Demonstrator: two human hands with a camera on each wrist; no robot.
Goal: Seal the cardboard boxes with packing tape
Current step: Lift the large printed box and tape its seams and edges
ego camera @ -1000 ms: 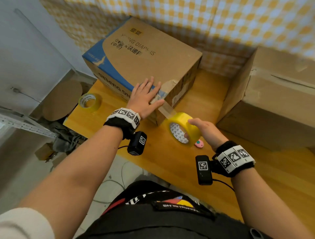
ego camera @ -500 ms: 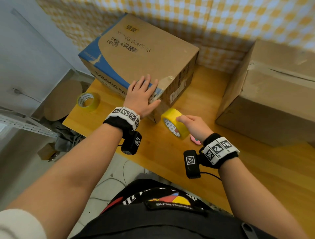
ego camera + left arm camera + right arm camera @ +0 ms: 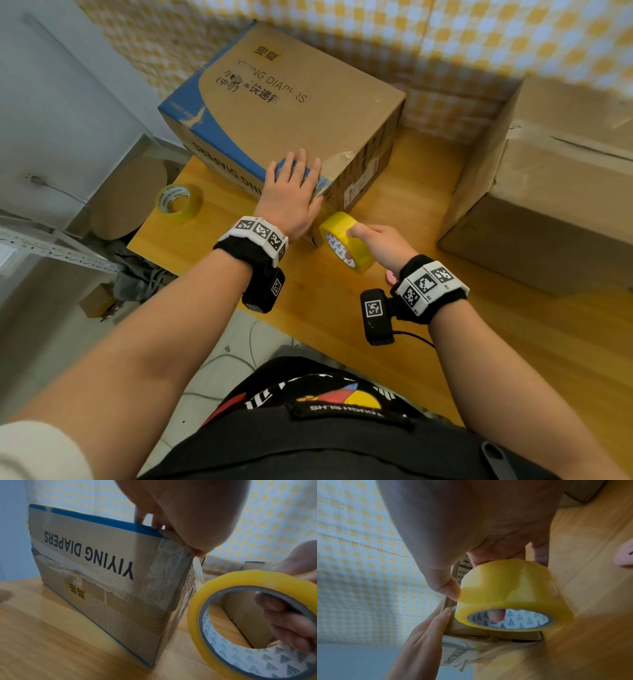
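Observation:
A brown and blue diaper box stands on the wooden table. My left hand lies flat on its near top corner, fingers straight, pressing the clear tape down there. My right hand grips a yellow tape roll, thumb on the rim and fingers through the core, close against the box's near vertical edge. A short strip of tape runs from the corner to the roll.
A second, larger cardboard box stands at the right. A spare tape roll lies near the table's left edge. A small pink object lies by my right wrist. A checked cloth hangs behind.
My right hand has brought the yellow roll down and in towards the box's near edge, shortening the tape strip. My left hand has stayed flat on the box corner.

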